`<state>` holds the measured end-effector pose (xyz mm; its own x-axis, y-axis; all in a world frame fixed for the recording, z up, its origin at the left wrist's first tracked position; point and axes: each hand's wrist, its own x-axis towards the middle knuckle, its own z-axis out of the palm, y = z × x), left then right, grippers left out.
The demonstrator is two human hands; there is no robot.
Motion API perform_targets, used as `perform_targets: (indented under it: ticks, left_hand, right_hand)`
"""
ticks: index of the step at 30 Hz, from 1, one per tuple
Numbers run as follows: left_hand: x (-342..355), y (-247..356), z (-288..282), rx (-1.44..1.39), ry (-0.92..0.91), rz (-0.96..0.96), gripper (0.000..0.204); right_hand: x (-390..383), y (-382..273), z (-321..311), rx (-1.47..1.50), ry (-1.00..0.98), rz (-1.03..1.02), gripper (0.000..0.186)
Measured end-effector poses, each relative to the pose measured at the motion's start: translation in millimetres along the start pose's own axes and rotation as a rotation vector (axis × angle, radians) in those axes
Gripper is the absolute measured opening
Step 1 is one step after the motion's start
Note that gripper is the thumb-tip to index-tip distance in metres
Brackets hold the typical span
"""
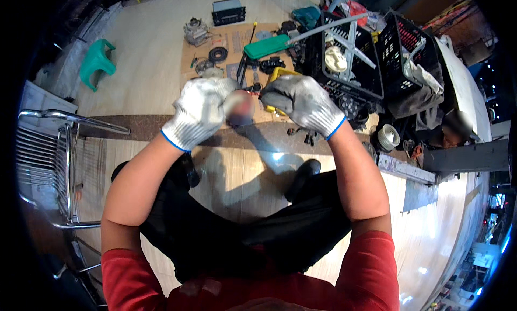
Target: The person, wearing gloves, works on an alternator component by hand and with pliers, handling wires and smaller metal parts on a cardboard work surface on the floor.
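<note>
My left hand (201, 106), in a white knit glove, is closed on a small round part (238, 108), reddish and pale but too blurred to identify. My right hand (296, 101), in a grey-and-white glove, has its fingers curled just right of that part; what they hold is hidden. A thin red-and-dark piece shows between my hands. Below and behind them lies a cardboard sheet (191, 57) bearing a yellow object (281, 74), a green plastic lid-like piece (266, 46), a black ring (217, 54), dark rods and metal parts (195, 32).
A black boxy unit (229, 12) sits at the back. Black crates (366, 82) of parts and a white fan wheel (388, 137) are right, beside a metal beam (406, 168). A green stool (97, 63) and steel chair (70, 165) are left. My bent legs are below.
</note>
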<state>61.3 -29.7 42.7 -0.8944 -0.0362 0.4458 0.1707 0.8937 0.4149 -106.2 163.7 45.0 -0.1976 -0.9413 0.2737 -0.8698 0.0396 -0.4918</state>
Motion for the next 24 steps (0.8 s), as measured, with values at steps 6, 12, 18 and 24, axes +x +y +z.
perform_targets:
  ticks: [6,12,18,24]
  left_hand:
    - [-1.9,-5.0,6.1,0.072,0.018,-0.059,0.019]
    - [-0.9,-6.9,1.9,0.073,0.022,-0.002,0.016]
    - [2.2,-5.2,0.1,0.064,-0.056,-0.205,0.023]
    - [-0.5,-10.3,0.8,0.075,-0.059,-0.140,0.029]
  right_hand:
    - [0.3,-2.0,0.1,-0.144,0.066,-0.058,0.018]
    - [0.2,2.9,6.5,-0.179,0.070,-0.028,0.018]
    - [4.3,11.6,-2.8,0.098,0.056,0.176,0.035]
    - [2.1,9.7,-0.9,0.122,0.104,0.171,0.035]
